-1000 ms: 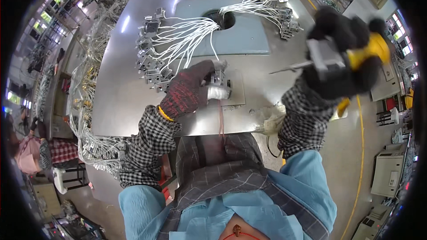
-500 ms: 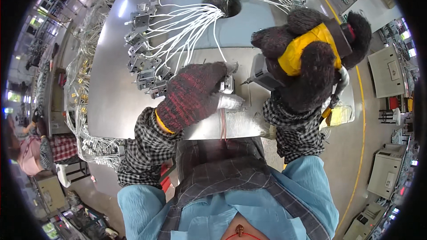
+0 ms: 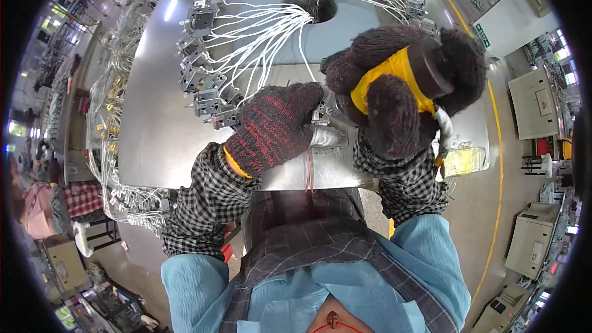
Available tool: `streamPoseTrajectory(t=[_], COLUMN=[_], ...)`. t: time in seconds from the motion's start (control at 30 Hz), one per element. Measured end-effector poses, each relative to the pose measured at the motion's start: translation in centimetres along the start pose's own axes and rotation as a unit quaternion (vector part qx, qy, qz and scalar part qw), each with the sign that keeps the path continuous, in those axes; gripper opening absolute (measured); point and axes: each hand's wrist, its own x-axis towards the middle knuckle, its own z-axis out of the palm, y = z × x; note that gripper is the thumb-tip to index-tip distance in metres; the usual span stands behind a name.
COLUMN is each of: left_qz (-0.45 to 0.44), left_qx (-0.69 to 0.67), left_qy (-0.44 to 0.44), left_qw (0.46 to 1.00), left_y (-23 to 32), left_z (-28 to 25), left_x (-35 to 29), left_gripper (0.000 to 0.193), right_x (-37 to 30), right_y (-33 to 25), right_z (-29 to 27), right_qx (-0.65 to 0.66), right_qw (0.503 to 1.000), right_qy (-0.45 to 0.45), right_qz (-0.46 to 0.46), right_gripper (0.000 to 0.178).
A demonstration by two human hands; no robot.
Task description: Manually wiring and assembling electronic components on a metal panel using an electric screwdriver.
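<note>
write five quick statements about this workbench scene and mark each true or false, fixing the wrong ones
1. The left hand holds a small metal part against the table. True.
2. The right hand is empty. False: it grips a black and yellow power tool.
3. White wires gather at the hole in the grey-blue panel. True.
4. Both hands are bare. False: both wear dark knitted gloves.
5. The yellow floor line runs along the table's right side. True.
</note>
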Motion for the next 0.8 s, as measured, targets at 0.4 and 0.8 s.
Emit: streamPoseTrajectory(t=[0.4, 0.8], left_qz=[-0.026, 0.146], left_qx=[-0.062, 0.285], left_qy=[0.003, 0.008], left_qw=[0.998, 0.947], left_y=[0.8, -1.0], left_z=[-1.0, -0.1], left_x=[-0.6, -4.3], left_gripper=[0.075, 0.038], right_x=[-5.0, -0.9], right_y=[2.3, -1.0], right_z=[-4.0, 0.3], right_qx=[0.258, -0.199], right_qw=[0.911, 0.977], right_qy=[0.147, -0.075], right_qz=[0.287, 0.009], right_gripper=[0.050, 0.072])
